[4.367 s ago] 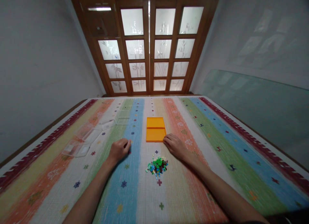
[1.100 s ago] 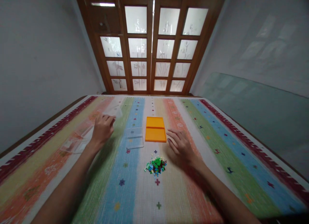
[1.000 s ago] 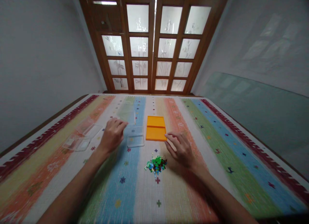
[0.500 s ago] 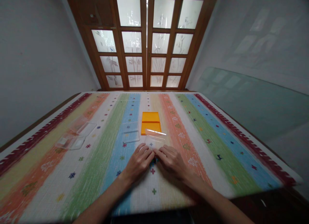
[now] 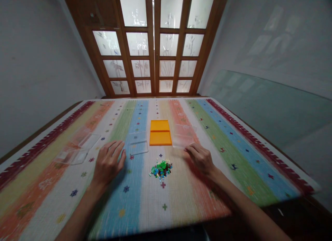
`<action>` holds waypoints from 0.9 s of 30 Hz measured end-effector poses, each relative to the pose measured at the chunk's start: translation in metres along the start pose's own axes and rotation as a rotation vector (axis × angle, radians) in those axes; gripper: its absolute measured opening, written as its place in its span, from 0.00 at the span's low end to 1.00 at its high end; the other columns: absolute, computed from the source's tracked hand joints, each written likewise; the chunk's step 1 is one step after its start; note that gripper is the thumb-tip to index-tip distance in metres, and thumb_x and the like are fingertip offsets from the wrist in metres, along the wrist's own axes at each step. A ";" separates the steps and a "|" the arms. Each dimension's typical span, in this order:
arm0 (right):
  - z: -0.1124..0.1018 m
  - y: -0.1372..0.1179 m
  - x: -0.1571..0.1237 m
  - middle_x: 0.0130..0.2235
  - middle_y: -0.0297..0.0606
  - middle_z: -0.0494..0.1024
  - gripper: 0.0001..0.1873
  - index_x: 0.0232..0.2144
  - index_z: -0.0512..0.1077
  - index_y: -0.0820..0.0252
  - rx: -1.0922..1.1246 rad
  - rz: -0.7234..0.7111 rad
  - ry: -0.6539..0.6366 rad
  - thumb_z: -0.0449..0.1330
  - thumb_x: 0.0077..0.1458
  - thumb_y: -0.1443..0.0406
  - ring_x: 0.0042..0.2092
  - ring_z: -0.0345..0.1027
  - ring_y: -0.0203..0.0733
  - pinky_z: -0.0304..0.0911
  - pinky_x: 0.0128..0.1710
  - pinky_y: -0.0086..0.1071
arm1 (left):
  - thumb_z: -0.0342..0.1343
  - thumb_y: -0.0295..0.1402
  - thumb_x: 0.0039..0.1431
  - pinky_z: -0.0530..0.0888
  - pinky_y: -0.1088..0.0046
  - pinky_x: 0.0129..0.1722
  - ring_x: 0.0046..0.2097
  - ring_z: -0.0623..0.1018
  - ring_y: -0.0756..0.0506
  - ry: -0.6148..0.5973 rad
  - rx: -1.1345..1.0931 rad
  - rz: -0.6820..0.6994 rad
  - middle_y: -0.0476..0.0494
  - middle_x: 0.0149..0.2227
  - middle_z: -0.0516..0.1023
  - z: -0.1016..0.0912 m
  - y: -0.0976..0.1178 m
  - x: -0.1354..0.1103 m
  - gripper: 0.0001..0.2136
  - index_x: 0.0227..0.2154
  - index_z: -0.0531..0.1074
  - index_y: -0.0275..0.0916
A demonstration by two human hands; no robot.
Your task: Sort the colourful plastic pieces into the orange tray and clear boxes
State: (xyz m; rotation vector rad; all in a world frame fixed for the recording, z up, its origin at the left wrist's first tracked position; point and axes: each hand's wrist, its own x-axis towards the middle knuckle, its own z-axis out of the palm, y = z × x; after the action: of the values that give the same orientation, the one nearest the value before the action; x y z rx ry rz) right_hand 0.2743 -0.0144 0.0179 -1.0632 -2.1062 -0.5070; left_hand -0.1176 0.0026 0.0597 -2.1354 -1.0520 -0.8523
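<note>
My right hand pinches the near edge of a clear plastic case, blurred by motion, to the right of an orange case. That orange case lies opened flat in the middle of the table. My left hand is over the left side with fingers apart and nothing in it. Between my hands lies a small heap of green, blue and dark pieces, too small to name. Just beyond my left hand, another clear plastic case rests open on the blue stripe.
More clear plastic cases lie open at the left of the table. A striped, patterned cloth covers the tabletop. Behind the far edge stands a wooden door with glass panes. A glass sheet leans at the right wall.
My hands have parted. The right has carried the clear case to the right; the left has let go and moved left. The heap of small pieces, formerly mostly hidden, now shows.
</note>
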 end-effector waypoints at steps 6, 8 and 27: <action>0.021 0.006 -0.025 0.28 0.38 0.73 0.18 0.29 0.73 0.61 -0.041 0.072 -0.146 0.52 0.71 0.66 0.29 0.65 0.38 0.57 0.32 0.31 | 0.51 0.32 0.67 0.73 0.53 0.46 0.48 0.76 0.34 -0.059 0.066 -0.087 0.36 0.44 0.81 0.012 -0.044 -0.037 0.08 0.40 0.75 0.38; 0.024 0.007 -0.029 0.28 0.38 0.73 0.19 0.28 0.73 0.61 -0.039 0.078 -0.172 0.51 0.71 0.66 0.29 0.65 0.39 0.56 0.31 0.31 | 0.50 0.34 0.68 0.73 0.53 0.46 0.46 0.77 0.34 -0.116 -0.016 -0.143 0.36 0.43 0.81 0.016 -0.046 -0.045 0.09 0.39 0.76 0.39; 0.020 0.005 -0.030 0.35 0.42 0.76 0.13 0.36 0.76 0.61 0.053 0.167 -0.204 0.52 0.69 0.65 0.34 0.70 0.41 0.63 0.35 0.32 | 0.50 0.37 0.71 0.76 0.56 0.49 0.48 0.78 0.39 -0.360 -0.281 -0.031 0.39 0.46 0.81 0.030 0.005 -0.047 0.13 0.45 0.77 0.38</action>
State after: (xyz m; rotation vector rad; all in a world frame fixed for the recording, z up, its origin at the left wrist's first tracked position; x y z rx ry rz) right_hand 0.2827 -0.0153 -0.0178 -1.2930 -2.1669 -0.2692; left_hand -0.1276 0.0010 0.0044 -2.5845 -1.2006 -0.6755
